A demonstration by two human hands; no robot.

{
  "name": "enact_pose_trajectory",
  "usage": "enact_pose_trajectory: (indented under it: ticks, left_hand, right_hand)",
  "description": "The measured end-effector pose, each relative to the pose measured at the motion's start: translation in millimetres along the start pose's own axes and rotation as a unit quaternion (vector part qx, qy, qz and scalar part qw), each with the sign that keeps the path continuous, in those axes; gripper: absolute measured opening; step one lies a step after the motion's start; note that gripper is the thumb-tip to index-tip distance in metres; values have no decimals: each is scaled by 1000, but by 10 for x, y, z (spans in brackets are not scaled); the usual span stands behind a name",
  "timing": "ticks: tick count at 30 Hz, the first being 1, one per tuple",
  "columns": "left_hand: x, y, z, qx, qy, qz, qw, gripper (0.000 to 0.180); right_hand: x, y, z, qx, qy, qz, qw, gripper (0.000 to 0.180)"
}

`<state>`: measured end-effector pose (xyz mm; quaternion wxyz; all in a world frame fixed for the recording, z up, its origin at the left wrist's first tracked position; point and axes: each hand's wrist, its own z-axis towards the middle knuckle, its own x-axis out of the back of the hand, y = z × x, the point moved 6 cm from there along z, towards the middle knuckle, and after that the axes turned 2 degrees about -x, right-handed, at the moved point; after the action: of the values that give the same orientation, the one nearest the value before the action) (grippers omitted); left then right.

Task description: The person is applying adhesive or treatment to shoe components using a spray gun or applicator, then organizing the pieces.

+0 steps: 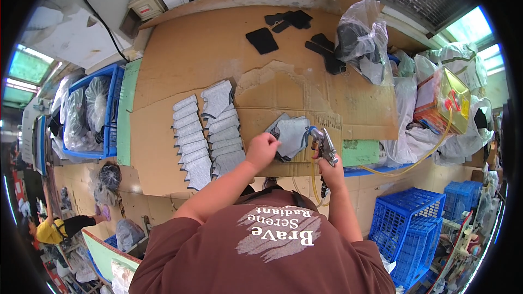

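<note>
A metal spray gun [326,147] with a blue front part is gripped in my right hand [331,172], and its nozzle end points at a small pile of grey cut fabric pieces [292,135]. At the left edge of that pile is my left hand [262,151], its fingers curled together; whatever they pinch is hidden. Farther left lie two overlapping rows of similar grey pieces with dark edges: a left row [190,140] and a right row [222,130]. Yellow hose [314,185] hangs down beside the gun.
Cardboard [185,38] covers the table. Black cut pieces [262,41] and a plastic bag of dark material [362,43] lie at the back. On the right stands a yellow-and-red tin [444,103] with a hose [436,144]. Blue crates [406,223] flank the lower right; another blue crate [113,109] stands left.
</note>
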<state>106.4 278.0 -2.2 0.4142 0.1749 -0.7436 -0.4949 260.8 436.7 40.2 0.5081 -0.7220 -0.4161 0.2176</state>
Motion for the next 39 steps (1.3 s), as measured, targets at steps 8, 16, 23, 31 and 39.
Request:
enact_pose_trajectory:
  ticks: [8, 16, 23, 31, 39]
  left_hand:
    - [1333, -669, 357, 91, 238, 13, 967, 21]
    - [1118, -235, 262, -120, 203, 244, 941, 28]
    - [-24, 235, -75, -138, -5, 176, 975, 30]
    - [-85, 284, -82, -160, -24, 246, 956, 26]
    - [-76, 314, -120, -193, 0, 249, 949, 24]
  right_hand:
    - [-97, 61, -43, -21, -70, -31, 997, 25]
    - [-301, -44, -22, 23, -84, -37, 995, 26]
    - [-411, -99, 40, 0, -99, -37, 994, 22]
    - [-426, -68, 87, 7, -113, -34, 993, 24]
    - [-213, -74, 104, -26, -33, 12, 999, 23]
